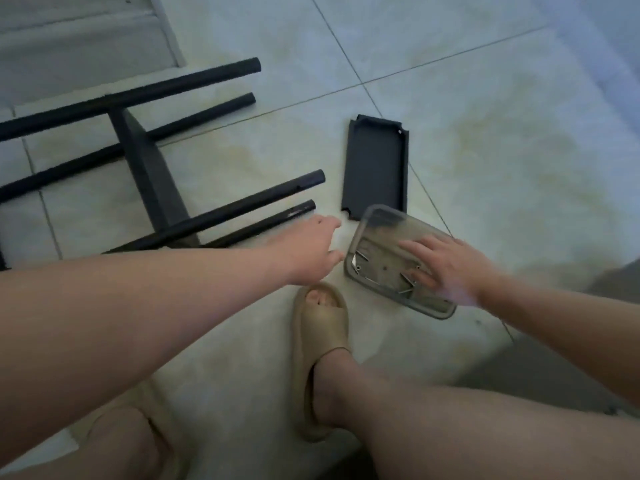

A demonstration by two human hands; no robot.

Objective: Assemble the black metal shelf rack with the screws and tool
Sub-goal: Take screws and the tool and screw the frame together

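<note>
With fingers unclenched (left hand [311, 247] empty, right hand [446, 265] spread inside the clear tray [381, 216]), a careless nudge could scatter the screws [407, 283] across the floor [485, 133].

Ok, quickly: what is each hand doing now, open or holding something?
Left hand: open, holds nothing.
Right hand: open, fingers spread inside the clear tray of screws.

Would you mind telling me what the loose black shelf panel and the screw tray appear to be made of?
The shelf panel looks like thin sheet metal with a matte black coating, judging by its folded edges and notched corners. The tray seems to be smoky clear plastic: the panel's near end shows through its wall.
</note>
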